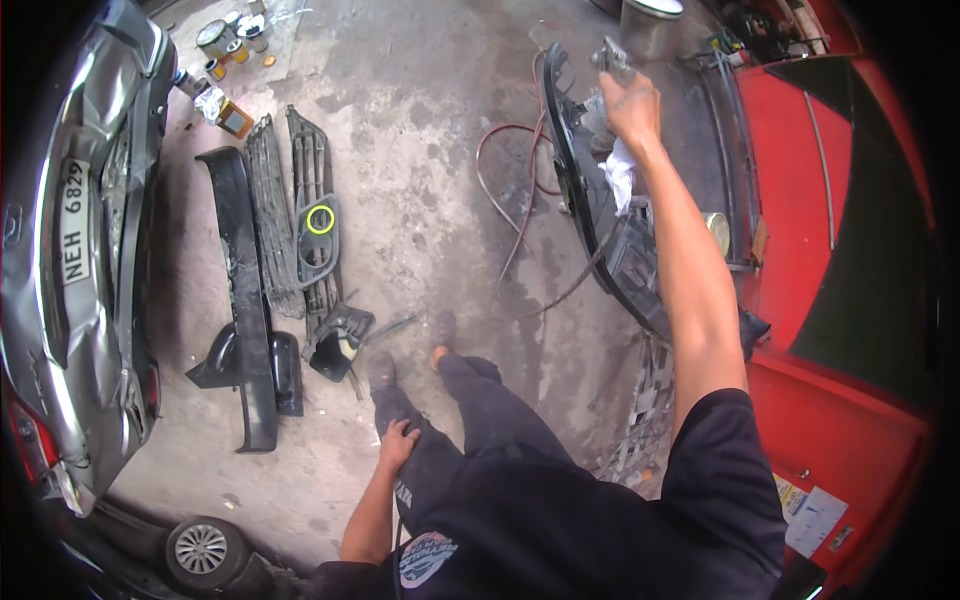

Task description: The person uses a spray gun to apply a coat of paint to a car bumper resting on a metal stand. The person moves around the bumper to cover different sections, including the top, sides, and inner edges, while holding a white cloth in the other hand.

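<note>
My right arm reaches forward, and my right hand (634, 106) is closed around what looks like a metal spray gun (609, 54). It is above the far end of a long black car bumper (572, 165); whether gun and bumper touch I cannot tell. A white cloth (620, 178) hangs just below the hand. My left hand (400, 444) lies on my left thigh with its fingers apart, holding nothing. A thin red hose (484, 150) loops over the floor beside the bumper.
On the left lie a black trim panel (243, 290), grey grilles (270, 210) and a fog lamp surround (319, 235). A dented silver car part (95, 180) borders them. Paint cans (214, 38) stand at the far left. Red bodywork (790, 170) lines the right.
</note>
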